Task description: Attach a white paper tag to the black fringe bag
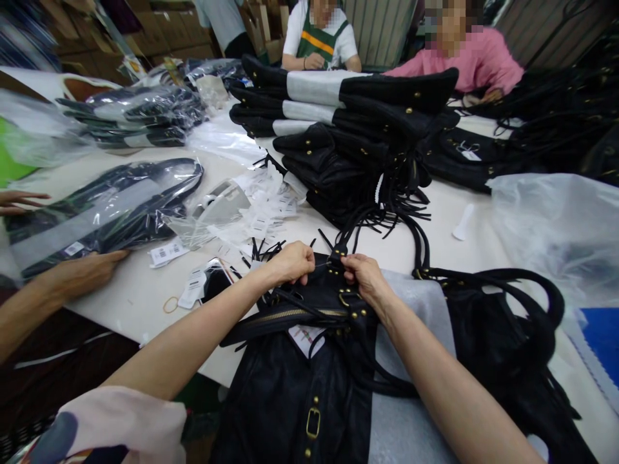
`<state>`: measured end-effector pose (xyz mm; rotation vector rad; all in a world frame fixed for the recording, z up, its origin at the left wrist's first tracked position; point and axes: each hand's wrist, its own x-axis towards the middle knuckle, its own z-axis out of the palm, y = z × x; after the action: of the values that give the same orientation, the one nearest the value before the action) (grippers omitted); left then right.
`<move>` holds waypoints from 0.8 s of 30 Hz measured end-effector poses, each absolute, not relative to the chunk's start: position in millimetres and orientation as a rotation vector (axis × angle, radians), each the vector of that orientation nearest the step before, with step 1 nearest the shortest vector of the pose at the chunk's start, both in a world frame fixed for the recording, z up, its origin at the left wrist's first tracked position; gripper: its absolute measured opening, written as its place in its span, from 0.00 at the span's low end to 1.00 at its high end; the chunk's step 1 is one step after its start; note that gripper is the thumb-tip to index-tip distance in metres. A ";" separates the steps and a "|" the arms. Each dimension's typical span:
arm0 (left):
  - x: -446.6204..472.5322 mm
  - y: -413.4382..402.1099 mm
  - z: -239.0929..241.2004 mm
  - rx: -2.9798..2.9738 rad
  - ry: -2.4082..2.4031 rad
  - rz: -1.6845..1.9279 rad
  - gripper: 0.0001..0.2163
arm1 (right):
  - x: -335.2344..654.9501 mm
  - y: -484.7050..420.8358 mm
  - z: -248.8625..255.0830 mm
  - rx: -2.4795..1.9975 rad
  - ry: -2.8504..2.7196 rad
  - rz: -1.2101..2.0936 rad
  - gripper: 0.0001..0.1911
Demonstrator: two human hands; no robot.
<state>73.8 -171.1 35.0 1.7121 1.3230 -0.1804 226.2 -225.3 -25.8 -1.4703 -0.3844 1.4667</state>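
A black leather handbag with a gold zipper and brass buckles lies at the near table edge in front of me. My left hand is closed in a pinch at the bag's top, on a thin black fastener by the black tassel. My right hand is closed on the same spot from the right, just above a brass ring. A white tag shows under the zipper. Grey wrapping paper lies under my right forearm.
A tall stack of black bags fills the table's middle. Bagged handbags in clear plastic lie at left under a co-worker's hand. Loose white tags, a tape dispenser, and plastic bags surround me. Two people sit opposite.
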 end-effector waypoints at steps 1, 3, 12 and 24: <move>74.4 -172.0 35.4 1.717 1.339 -0.173 0.06 | 226.1 -225.5 -26.0 -1.480 -0.394 1.462 0.07; 75.8 -173.7 33.9 1.736 1.375 -0.153 0.07 | 225.9 -226.2 -26.1 -1.504 -0.419 1.446 0.06; 77.3 -183.5 18.1 1.963 1.397 -0.010 0.06 | 223.7 -227.4 -19.5 -1.620 -0.452 1.378 0.06; 83.1 -193.0 5.9 2.243 1.185 0.159 0.07 | 225.1 -232.7 -20.7 -1.338 -0.681 1.449 0.10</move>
<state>83.1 -193.0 5.9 2.2427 1.1855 0.1592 225.1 -232.7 -20.7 -1.3383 -0.6813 1.4489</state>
